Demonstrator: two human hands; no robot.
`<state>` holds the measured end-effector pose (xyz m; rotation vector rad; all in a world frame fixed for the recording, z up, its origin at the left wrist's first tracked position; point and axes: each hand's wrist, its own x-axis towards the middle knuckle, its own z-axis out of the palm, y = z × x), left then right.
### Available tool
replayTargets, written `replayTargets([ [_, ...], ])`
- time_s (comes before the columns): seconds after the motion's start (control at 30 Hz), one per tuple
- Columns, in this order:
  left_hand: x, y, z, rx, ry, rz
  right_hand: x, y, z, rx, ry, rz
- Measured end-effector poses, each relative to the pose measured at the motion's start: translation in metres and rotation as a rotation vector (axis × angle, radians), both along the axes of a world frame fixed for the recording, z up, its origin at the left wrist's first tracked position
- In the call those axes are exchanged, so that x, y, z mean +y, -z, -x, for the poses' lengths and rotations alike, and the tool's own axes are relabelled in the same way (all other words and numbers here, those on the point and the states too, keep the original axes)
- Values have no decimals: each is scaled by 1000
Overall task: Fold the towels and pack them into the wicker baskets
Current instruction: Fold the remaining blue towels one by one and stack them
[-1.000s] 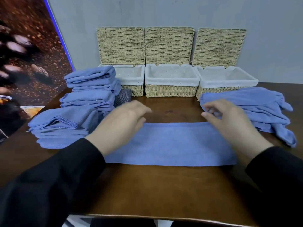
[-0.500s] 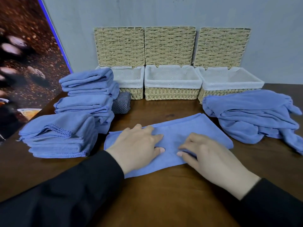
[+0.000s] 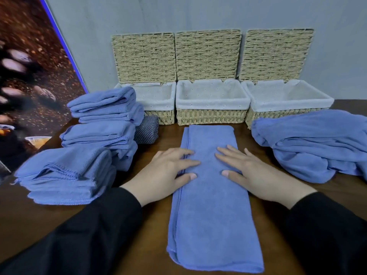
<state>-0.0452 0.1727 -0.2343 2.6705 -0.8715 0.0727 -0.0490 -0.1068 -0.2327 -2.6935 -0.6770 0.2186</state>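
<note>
Towel strip [image 3: 212, 205] rotated crosswise to 12–6 o'clock on worktop [image 3: 297, 225]; our hands [image 3: 168, 173] [image 3: 252, 171] flat, pressing it; end fold next

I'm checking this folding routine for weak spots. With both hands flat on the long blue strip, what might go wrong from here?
1. The long towel shows uneven layers along its left edge; folding it end to end may give a crooked bundle.
2. Its near end lies by the table edge and could slip off.
3. The left hand works close to the folded stacks; a sleeve might nudge them over.
</note>
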Motion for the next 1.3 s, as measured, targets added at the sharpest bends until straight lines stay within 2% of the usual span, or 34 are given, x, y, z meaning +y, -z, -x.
replayTargets([
  [0.13, -2, 7, 0, 9, -68, -1, -7, 9, -9, -92, 9, -131],
  [0.23, 2, 6, 6, 1, -57, 80, -7, 4, 5, -319, -46, -265],
  [0.3, 10, 6, 10, 67, -41, 33, -5, -3, 22, -381, -129, -280],
  [0.4, 16, 2, 18, 101, -28, -50, -4, -4, 46, -311, -244, -212],
  [0.53, 20, -1, 33, 123, 17, -68, -23, 1, 70, -207, -196, -162],
  [0.6, 21, -2, 39, 63, 29, -59, -33, 0, 81, -152, -212, -126],
  [0.7, 23, -1, 47, 83, 54, -35, -41, 2, 95, -188, -236, -92],
  [0.8, 25, -2, 49, 76, 66, 2, -43, 0, 105, -223, -223, -161],
  [0.93, 23, -3, 59, 33, 255, 112, -52, 0, 115, -151, -235, -142],
  [1.03, 23, 2, 68, 66, 241, 122, -49, -4, 122, -110, -251, -81],
  [1.13, 25, 0, 77, 37, 235, 152, -39, -3, 122, -194, -256, -40],
  [1.2, 23, -1, 85, 65, 268, 181, -34, 1, 121, -266, -239, -76],
  [1.3, 19, -3, 95, 101, 353, 149, -30, 1, 118, -255, -102, -221],
])
